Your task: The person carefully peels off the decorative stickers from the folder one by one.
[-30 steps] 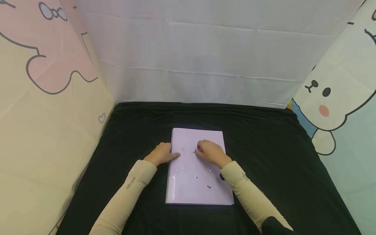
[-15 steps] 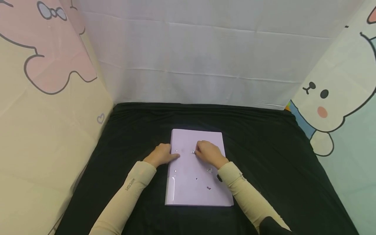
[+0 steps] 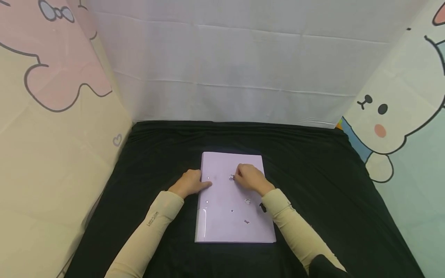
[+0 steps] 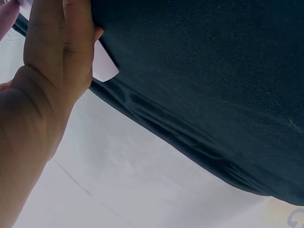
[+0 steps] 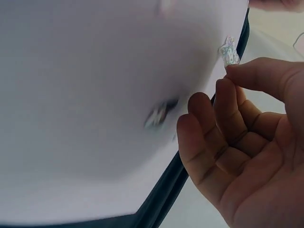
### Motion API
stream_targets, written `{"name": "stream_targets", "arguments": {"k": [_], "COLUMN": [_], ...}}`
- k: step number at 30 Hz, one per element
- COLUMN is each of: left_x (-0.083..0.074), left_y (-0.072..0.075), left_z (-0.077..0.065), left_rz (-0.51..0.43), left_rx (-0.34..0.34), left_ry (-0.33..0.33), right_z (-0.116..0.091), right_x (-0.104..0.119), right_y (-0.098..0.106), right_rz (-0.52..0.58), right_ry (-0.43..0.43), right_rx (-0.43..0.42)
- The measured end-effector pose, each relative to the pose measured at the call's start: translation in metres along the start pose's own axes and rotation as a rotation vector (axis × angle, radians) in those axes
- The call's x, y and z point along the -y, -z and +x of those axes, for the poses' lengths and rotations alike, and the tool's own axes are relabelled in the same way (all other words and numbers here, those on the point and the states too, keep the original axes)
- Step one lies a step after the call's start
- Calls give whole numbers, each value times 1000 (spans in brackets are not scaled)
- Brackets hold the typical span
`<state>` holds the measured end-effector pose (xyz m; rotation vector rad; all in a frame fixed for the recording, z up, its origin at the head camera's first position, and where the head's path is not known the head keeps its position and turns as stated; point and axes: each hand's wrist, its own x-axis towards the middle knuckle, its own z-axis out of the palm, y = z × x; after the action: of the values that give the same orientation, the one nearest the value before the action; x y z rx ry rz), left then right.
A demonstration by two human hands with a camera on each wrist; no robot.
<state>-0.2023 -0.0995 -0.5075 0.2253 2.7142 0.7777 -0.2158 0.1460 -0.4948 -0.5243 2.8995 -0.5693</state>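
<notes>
Two hands are at work over one lilac folder (image 3: pixel 222 230), which lies flat near the middle of the black-covered table (image 3: pixel 323 173), its long sides running away from the person. Three glittery pieces can be counted over its cover: a star-like piece (image 3: pixel 231 177) in the upper half, a silvery piece (image 3: pixel 247 201) lower and to the right, and a small piece (image 3: pixel 246 221) nearest the bottom edge. Besides these there is one tiny spot (image 3: pixel 232 211), too small to make out, left of the last two, and two round dots (image 3: pixel 208 178) near the left edge, one above the other. The right hand (image 3: pixel 252 178) pinches the star-like piece between the tips of thumb and finger; whether that piece touches the cover cannot be told. The left hand (image 3: pixel 189 183) is relaxed, its thumb laid on the cover and its other fingers at the left edge. The folder is closed, so anything inside is hidden. A band of cloth separates its far edge from the white wall (image 3: pixel 226 77), and broader stretches run left and right toward the two printed walls (image 3: pixel 52 154). The left sleeve (image 3: pixel 147 233) comes in beside the folder, apart from it, while the right sleeve (image 3: pixel 300 231) overlaps its right edge in the head view.
</notes>
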Motion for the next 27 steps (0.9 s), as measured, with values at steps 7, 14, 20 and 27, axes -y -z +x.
{"name": "stream_targets", "arguments": {"k": [7, 14, 20, 27], "left_x": [0, 1, 1, 0], "left_y": [1, 1, -1, -1], "left_z": [0, 1, 1, -1], "left_rz": [-19, -13, -24, -44], "left_rx": [13, 22, 19, 22], "left_ry": [6, 5, 5, 10], "right_z": [-6, -22, -39, -52], "right_x": [-28, -64, -96, -124], "right_y": [18, 39, 51, 56], "right_rz": [24, 85, 114, 73], "right_ry": [-83, -176, -236, -295], "right_rx": [-20, -37, -39, -10]}}
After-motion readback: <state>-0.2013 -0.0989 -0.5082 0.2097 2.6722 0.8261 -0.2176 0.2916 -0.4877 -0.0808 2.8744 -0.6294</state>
